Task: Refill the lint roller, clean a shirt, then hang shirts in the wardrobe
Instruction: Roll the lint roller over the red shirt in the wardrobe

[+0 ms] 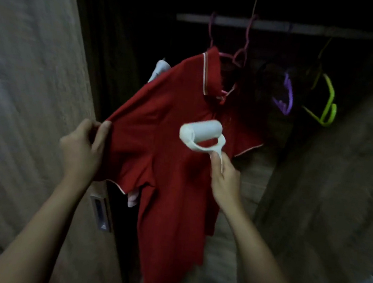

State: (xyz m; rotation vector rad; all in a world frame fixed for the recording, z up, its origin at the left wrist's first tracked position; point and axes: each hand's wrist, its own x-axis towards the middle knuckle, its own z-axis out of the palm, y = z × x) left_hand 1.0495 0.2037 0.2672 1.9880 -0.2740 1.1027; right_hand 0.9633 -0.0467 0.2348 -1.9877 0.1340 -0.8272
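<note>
A red polo shirt (pixel 171 122) with white-trimmed collar hangs on a pink hanger (pixel 240 53) from the wardrobe rail (pixel 281 26). My left hand (pixel 83 148) pinches the shirt's left sleeve and pulls it out to the side. My right hand (pixel 225 178) grips the handle of a white lint roller (pixel 202 131), whose roll lies against the shirt's chest just below the collar.
A purple hanger (pixel 284 98) and a lime-green hanger (pixel 326 104) hang on the rail to the right. A pale garment (pixel 158 69) shows behind the red shirt. The wardrobe's wooden sliding door (pixel 40 72) with a recessed handle (pixel 100 210) stands at left; another wood panel (pixel 335 177) at right.
</note>
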